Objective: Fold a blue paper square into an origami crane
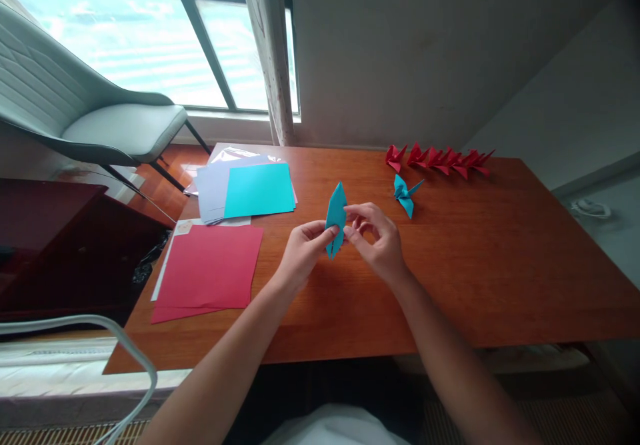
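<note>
i see the blue origami piece (pixel 337 206) above the wooden table (pixel 480 258); left hand (pixel 304 248) pinches its lower half; right hand (pixel 379 242), half-curled, at its edge, hold unclear; likely light, easily creased; best pinched flat.

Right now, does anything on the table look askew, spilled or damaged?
Only slightly askew: among the red sheets on the left side of the table, a lower sheet pokes out at an angle along the near edge. I see no spill, and no tear shows on the blue folded paper in the left hand.
</note>
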`<state>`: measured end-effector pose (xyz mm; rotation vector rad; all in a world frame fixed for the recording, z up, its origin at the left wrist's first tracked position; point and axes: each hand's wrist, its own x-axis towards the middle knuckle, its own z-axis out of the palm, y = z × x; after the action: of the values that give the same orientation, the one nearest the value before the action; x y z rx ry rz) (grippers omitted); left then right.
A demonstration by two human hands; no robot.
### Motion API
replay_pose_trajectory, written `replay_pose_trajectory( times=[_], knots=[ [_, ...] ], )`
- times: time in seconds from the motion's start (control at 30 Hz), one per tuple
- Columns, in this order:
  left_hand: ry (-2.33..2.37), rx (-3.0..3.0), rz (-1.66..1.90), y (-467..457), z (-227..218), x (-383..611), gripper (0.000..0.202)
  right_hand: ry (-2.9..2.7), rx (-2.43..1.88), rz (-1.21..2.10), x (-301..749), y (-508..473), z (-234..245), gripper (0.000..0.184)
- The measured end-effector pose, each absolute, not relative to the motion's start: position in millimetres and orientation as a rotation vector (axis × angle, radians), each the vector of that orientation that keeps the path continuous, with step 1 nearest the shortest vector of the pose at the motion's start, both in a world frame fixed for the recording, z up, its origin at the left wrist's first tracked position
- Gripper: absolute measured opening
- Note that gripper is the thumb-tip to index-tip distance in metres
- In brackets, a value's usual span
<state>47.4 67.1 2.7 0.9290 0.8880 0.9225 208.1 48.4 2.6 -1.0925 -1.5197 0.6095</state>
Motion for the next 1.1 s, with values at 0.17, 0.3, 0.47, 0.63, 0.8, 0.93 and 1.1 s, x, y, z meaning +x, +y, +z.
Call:
replay_pose_trajectory(
  times=[0.17,0.3,0.47,0.63,0.8,0.93,1.1],
  knots=[
    [0.898,0.974,0.901,65.8,2.3,48.6,0.034,-1.484,-1.191,0.656,213.8,54.2,-2.2,0.007],
    [0.910,1.018,0.920,66.2,2.0,49.3,0.032,-1.375,-1.220,0.725,215.9,55.5,-6.0,0.013],
    [0.936,1.085,0.944,66.2,2.1,50.6,0.030,-1.444,-1.147,0.757,213.7,55.0,-5.9,0.009],
    [0.946,1.088,0.946,65.8,1.5,50.9,0.030,-1.520,-1.165,0.718,214.0,56.0,-6.9,0.008],
    [0.945,1.097,0.949,66.3,1.2,50.8,0.029,-1.667,-1.188,0.497,216.8,56.8,-6.2,0.003],
    [0.948,1.096,0.932,67.1,1.8,50.6,0.031,-1.818,-1.177,0.278,219.9,56.8,-6.3,0.009],
    [0.967,1.087,0.924,67.5,0.8,50.0,0.031,-1.879,-1.161,0.221,222.4,57.9,-8.5,0.010]
  ],
)
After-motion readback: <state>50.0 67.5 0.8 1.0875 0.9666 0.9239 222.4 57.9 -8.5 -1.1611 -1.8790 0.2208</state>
